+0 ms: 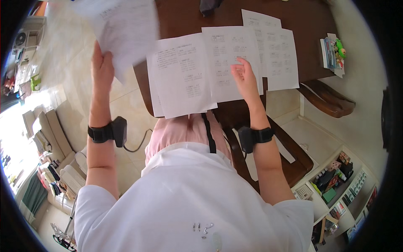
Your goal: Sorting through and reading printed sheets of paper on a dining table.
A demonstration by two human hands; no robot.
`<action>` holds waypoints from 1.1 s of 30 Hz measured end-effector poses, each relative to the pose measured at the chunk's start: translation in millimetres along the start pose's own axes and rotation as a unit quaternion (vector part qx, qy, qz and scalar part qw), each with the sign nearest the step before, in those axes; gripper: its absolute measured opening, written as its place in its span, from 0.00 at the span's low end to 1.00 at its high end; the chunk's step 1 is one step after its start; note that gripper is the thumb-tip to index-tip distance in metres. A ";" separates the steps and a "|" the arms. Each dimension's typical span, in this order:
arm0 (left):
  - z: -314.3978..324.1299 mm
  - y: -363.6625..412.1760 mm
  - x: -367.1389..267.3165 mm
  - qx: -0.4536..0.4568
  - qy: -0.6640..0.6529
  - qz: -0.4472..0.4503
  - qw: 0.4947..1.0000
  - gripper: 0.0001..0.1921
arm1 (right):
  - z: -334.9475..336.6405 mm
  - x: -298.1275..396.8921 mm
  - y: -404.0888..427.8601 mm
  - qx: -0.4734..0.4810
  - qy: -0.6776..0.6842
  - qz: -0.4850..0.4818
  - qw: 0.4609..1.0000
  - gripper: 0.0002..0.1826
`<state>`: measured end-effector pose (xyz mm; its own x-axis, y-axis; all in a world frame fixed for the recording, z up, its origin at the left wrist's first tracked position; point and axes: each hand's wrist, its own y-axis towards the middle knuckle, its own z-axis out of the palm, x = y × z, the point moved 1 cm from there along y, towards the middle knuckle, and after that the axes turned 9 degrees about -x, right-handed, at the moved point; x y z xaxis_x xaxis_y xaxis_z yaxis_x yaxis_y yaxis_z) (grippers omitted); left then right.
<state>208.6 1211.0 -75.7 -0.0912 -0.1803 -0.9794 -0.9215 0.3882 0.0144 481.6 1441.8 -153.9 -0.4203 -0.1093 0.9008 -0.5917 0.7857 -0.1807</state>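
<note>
My left hand (103, 67) grips the lower edge of some blurred white paper (129, 34), held up at the table's left side. Over the printed sheet (226, 85) in the middle is my right hand (244, 75), fingers apart and slightly curled, holding nothing; whether it touches the paper I cannot tell. Left of that sheet, another printed sheet (185, 91) lies on top of one more, their lower edges past the table's near edge. Two further printed sheets overlap on the right, a nearer one (283, 60) and a farther one (261, 20).
The dark wooden table (302, 19) bears a dark object (209, 7) at its far side and a box of stationery with a green toy (333, 53) at the right. A wooden chair (292, 163) stands by my right side, near white shelves (318, 204). Beige chairs (52, 135) are at left.
</note>
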 end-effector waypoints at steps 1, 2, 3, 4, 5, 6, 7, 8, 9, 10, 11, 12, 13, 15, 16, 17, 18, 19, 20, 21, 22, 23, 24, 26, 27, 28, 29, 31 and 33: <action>0.9 12.0 2.6 -0.001 -0.001 0.003 1.000 0.26 | -0.7 -2.1 -2.2 -0.007 -0.077 -0.030 0.997 0.20; 5.4 24.7 2.6 -0.005 0.158 0.179 0.971 0.28 | -1.8 -5.8 -3.7 -0.011 -0.077 -0.032 0.996 0.20; 13.9 38.7 3.7 -0.008 0.307 0.347 0.886 0.30 | -3.8 -10.5 -4.9 -0.018 -0.099 -0.031 0.994 0.21; 22.3 50.8 18.1 -0.001 0.365 0.350 0.863 0.31 | -4.4 -14.5 -5.8 -0.024 -0.118 -0.032 0.992 0.22; 30.8 57.8 42.0 0.004 0.422 0.352 0.836 0.32 | -3.8 -19.3 -6.9 -0.025 -0.118 -0.037 0.992 0.22; 41.7 62.4 69.3 0.020 0.453 0.307 0.837 0.32 | -4.3 -25.4 -8.0 -0.020 -0.134 -0.046 0.990 0.22; 50.9 68.3 94.6 0.043 0.486 0.273 0.829 0.35 | -5.8 -29.9 -9.0 -0.017 -0.150 -0.052 0.987 0.22; 58.9 72.5 120.9 0.056 0.496 0.239 0.833 0.34 | -7.7 -32.2 -10.3 -0.022 -0.152 -0.053 0.987 0.22; 66.6 75.4 139.9 0.095 0.488 0.175 0.850 0.33 | -10.3 -34.6 -12.1 -0.025 -0.174 -0.052 0.983 0.23; 74.2 76.3 153.9 0.109 0.524 0.152 0.831 0.31 | -14.0 -38.0 -12.3 -0.027 -0.196 -0.050 0.979 0.24; 78.2 79.2 166.5 0.121 0.560 0.126 0.810 0.29 | -18.6 -45.1 -11.2 -0.031 -0.198 -0.051 0.978 0.24; 86.8 82.0 168.9 0.125 0.554 0.130 0.813 0.29 | -27.9 -56.3 -9.7 -0.057 -0.229 -0.061 0.970 0.25; 92.7 82.8 167.7 0.119 0.538 0.116 0.826 0.27 | -37.4 -64.4 -8.0 -0.080 -0.259 -0.071 0.960 0.26; 94.6 81.1 163.9 0.113 0.521 0.100 0.840 0.26 | -55.8 -78.7 0.4 -0.107 -0.291 -0.051 0.949 0.27; 92.6 79.4 159.1 0.094 0.518 0.147 0.838 0.27 | -67.0 -85.3 5.5 -0.131 -0.320 -0.031 0.938 0.29; 89.5 75.0 154.5 0.074 0.514 0.192 0.833 0.29 | -78.0 -91.8 11.7 -0.131 -0.323 -0.031 0.937 0.29; 89.8 67.1 146.1 0.071 0.472 0.243 0.844 0.30 | -91.7 -98.5 19.8 -0.166 -0.344 -0.034 0.924 0.31; 92.2 55.4 142.1 0.070 0.469 0.243 0.846 0.30 | -106.8 -106.3 29.5 -0.201 -0.364 -0.038 0.909 0.32; 95.1 41.3 138.5 0.130 0.412 0.239 0.870 0.31 | -123.1 -114.0 41.0 -0.203 -0.387 -0.035 0.899 0.34; 97.0 23.6 131.9 0.188 0.352 0.234 0.887 0.33 | -139.8 -119.7 51.0 -0.203 -0.389 -0.037 0.898 0.34; 102.8 -2.0 125.6 0.218 0.349 0.219 0.885 0.34 | -156.5 -127.3 60.5 -0.223 -0.401 -0.013 0.888 0.35; 107.4 -28.4 117.7 0.246 0.347 0.205 0.882 0.35 | -173.8 -134.9 70.4 -0.243 -0.412 0.011 0.878 0.36; 108.6 -47.8 112.3 0.248 0.355 0.160 0.887 0.37 | -191.6 -147.2 80.9 -0.255 -0.431 0.058 0.863 0.40; 105.7 -78.0 111.0 0.243 0.364 0.112 0.892 0.39 | -209.5 -147.6 97.2 -0.262 -0.440 0.115 0.851 0.42; 102.2 -93.0 119.7 0.226 0.383 0.085 0.892 0.41 | -213.8 -147.6 105.8 -0.265 -0.445 0.175 0.837 0.44; 102.2 -101.0 120.8 0.209 0.400 0.058 0.891 0.42 | -217.9 -147.8 112.1 -0.253 -0.420 0.207 0.847 0.46; 105.6 -106.6 122.6 0.204 0.403 0.056 0.890 0.42 | -219.5 -148.1 119.4 -0.249 -0.418 0.203 0.850 0.46; 122.0 -118.6 115.8 0.230 0.469 -0.001 0.853 0.44 | -221.1 -144.5 126.5 -0.215 -0.459 0.211 0.836 0.47; 137.6 -121.5 111.2 0.237 0.469 -0.018 0.851 0.44 | -227.0 -155.0 138.6 -0.196 -0.401 0.239 0.862 0.44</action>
<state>362.4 1268.2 -214.1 -0.5321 -0.7553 -0.3826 -0.6944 0.6479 -0.3133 620.9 1705.9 -228.9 -0.9853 0.0219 0.1692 -0.0066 0.9861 -0.1659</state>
